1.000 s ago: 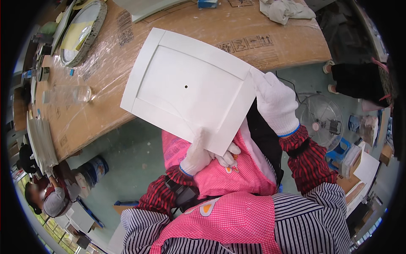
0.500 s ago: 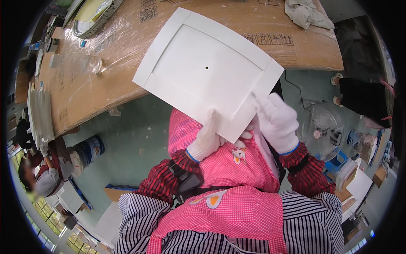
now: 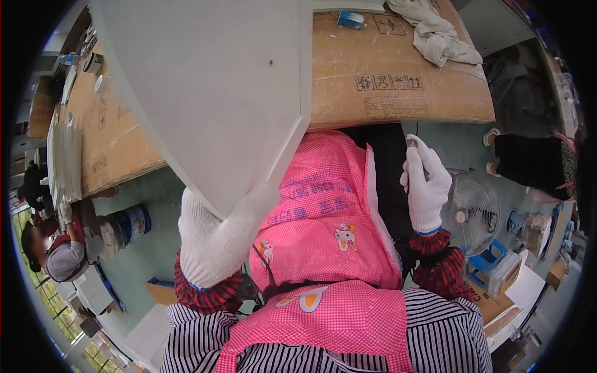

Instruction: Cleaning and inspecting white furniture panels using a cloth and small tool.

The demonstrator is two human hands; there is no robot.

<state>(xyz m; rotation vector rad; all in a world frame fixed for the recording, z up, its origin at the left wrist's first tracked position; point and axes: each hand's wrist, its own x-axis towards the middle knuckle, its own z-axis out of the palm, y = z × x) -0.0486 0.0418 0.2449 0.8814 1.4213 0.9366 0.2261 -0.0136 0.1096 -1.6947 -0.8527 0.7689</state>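
Observation:
A white panel (image 3: 217, 81) with a small hole fills much of the upper left, tilted up and close to me. One of its corners sits in my left hand (image 3: 211, 245), which wears a white knitted glove, thumb on one side and fingers on the other. To the right, my right hand (image 3: 428, 186), gloved as well, hangs apart from the panel. Its thumb and fingers are pinched together, with a small brownish bit (image 3: 411, 143) at the fingertips, too small to name.
Ahead stands a table covered in cardboard (image 3: 398, 93), bearing a blue box (image 3: 351, 20) and a crumpled cloth (image 3: 435, 34). A stack of white panels (image 3: 64, 158) is at far left, near another person (image 3: 68, 248). On the right are a fan (image 3: 469, 211) and a person's legs (image 3: 528, 152).
The panel has been lifted and tilted up leftward in my left hand. My right hand has left the panel's surface and moved slightly right.

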